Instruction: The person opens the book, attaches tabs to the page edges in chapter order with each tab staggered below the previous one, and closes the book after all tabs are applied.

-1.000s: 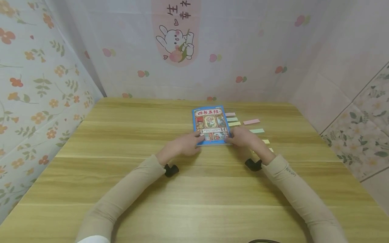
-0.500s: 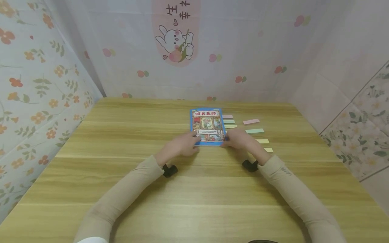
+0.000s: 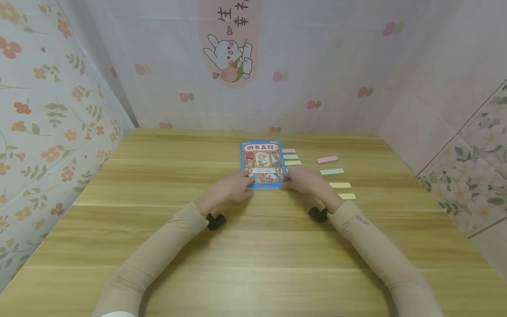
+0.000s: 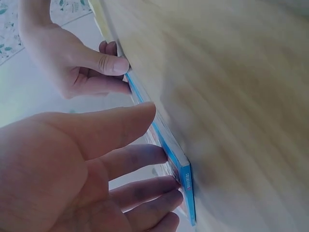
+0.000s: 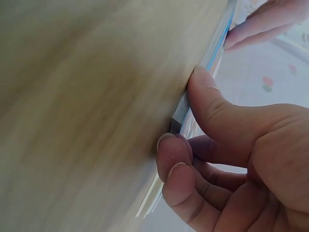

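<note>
A blue-bordered book [image 3: 262, 158] with a red title and pictures on its cover lies flat on the wooden table [image 3: 253, 264]. Pink, green and yellow paper tabs [image 3: 291, 156] stick out from its right edge. My left hand [image 3: 233, 186] touches its lower left corner with loosely extended fingers on the cover; the thumb is by the near edge. At the lower right corner my right hand [image 3: 306, 181] holds the book, its thumb [image 5: 205, 92] against the near edge and its other fingers bent around the side. Part of the right edge is hidden by this hand.
Several loose paper strips lie to the right of the book: a pink strip [image 3: 327, 159], a green strip [image 3: 332, 171] and yellow strips [image 3: 339, 185]. Behind the table hangs a printed curtain [image 3: 317, 57]; a floral curtain [image 3: 51, 132] stands at the left.
Both hands and the book have shifted left across the table, and the tabs at its edge moved along. The loose strips stay put and show more fully beside the right hand.
</note>
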Demonstrator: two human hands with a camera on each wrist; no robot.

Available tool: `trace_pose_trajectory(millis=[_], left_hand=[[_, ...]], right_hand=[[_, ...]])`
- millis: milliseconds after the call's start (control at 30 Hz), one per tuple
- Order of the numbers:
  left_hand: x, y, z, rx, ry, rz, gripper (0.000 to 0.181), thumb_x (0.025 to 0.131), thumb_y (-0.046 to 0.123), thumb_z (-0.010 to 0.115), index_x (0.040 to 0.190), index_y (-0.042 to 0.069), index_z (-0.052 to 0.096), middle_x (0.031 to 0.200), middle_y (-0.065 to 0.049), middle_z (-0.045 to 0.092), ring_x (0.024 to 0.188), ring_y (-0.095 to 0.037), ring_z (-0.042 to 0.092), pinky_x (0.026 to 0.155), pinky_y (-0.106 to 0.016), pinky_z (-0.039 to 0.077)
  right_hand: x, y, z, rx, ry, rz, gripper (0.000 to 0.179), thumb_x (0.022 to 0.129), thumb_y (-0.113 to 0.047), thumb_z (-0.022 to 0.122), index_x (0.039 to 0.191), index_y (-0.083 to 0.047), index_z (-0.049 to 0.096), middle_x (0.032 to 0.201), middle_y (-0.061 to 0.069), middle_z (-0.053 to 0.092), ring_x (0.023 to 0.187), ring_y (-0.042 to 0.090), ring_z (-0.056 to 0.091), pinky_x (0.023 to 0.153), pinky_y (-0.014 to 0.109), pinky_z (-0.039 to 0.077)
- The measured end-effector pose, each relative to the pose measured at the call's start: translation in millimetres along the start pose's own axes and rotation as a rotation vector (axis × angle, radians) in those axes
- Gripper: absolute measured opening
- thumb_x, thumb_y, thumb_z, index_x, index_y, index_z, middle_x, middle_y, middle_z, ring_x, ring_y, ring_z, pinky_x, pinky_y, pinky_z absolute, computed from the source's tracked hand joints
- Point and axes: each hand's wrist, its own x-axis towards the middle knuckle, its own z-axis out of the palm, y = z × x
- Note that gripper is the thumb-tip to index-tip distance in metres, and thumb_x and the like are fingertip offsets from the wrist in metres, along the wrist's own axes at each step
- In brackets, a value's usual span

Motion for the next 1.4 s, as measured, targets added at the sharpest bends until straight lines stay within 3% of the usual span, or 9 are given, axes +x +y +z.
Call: trace_pose_trajectory(millis=[333, 467, 600, 967, 1233, 1400], left_hand=[[-0.5, -21.9, -6.6, -0.048, -0.011, -0.012, 0.054, 0.106, 0.024, 0.05, 0.152, -0.002, 0.039, 0.161, -0.026, 0.026, 0.148, -0.04, 0.026, 0.12, -0.05, 0.024], [-0.7, -30.4, -8.6, -0.067, -0.016, -0.017, 0.054, 0.106, 0.025, 0.05, 0.152, -0.001, 0.04, 0.162, -0.025, 0.024, 0.149, -0.04, 0.024, 0.12, -0.052, 0.024], [-0.2, -38.7, -10.4, -0.086, 0.01, 0.022, 0.049, 0.105, 0.022, 0.053, 0.147, -0.002, 0.046, 0.16, -0.028, 0.025, 0.147, -0.044, 0.026, 0.118, -0.054, 0.026], [4.8, -52.5, -14.0, -0.129, 0.033, 0.017, 0.052, 0.106, 0.02, 0.052, 0.151, -0.003, 0.04, 0.162, -0.027, 0.02, 0.149, -0.041, 0.02, 0.121, -0.049, 0.019], [5.5, -53.4, -15.9, -0.122, 0.033, 0.002, 0.052, 0.106, 0.019, 0.052, 0.152, -0.003, 0.04, 0.162, -0.027, 0.02, 0.15, -0.04, 0.019, 0.121, -0.049, 0.019], [6.4, -54.5, -15.0, -0.112, 0.036, -0.01, 0.053, 0.106, 0.02, 0.051, 0.152, -0.002, 0.039, 0.163, -0.026, 0.019, 0.15, -0.039, 0.019, 0.121, -0.048, 0.02]], right_hand=[[20.9, -8, 3, 0.039, 0.024, -0.064, 0.036, 0.094, -0.027, 0.073, 0.068, -0.005, 0.06, 0.058, -0.005, 0.032, 0.053, 0.008, 0.03, 0.05, 0.022, 0.026], [30.2, -10, 3, 0.057, 0.021, -0.067, 0.041, 0.093, -0.027, 0.075, 0.063, -0.009, 0.053, 0.056, -0.006, 0.032, 0.052, 0.008, 0.03, 0.05, 0.021, 0.026], [37.7, -8, 1, 0.079, 0.005, -0.06, 0.05, 0.092, -0.03, 0.075, 0.056, -0.015, 0.044, 0.052, -0.007, 0.031, 0.049, 0.006, 0.027, 0.049, 0.02, 0.026], [51.8, -4, 1, 0.131, 0.024, -0.038, 0.05, 0.091, -0.032, 0.076, 0.055, -0.012, 0.049, 0.05, -0.008, 0.029, 0.048, 0.005, 0.023, 0.048, 0.02, 0.022], [57.1, -2, 1, 0.143, 0.027, -0.017, 0.035, 0.091, -0.031, 0.076, 0.07, -0.005, 0.066, 0.053, -0.007, 0.033, 0.05, 0.006, 0.028, 0.05, 0.022, 0.026], [56.1, -4, 0, 0.139, 0.034, -0.024, 0.037, 0.093, -0.03, 0.075, 0.068, -0.006, 0.063, 0.052, -0.006, 0.035, 0.048, 0.006, 0.03, 0.05, 0.021, 0.028]])
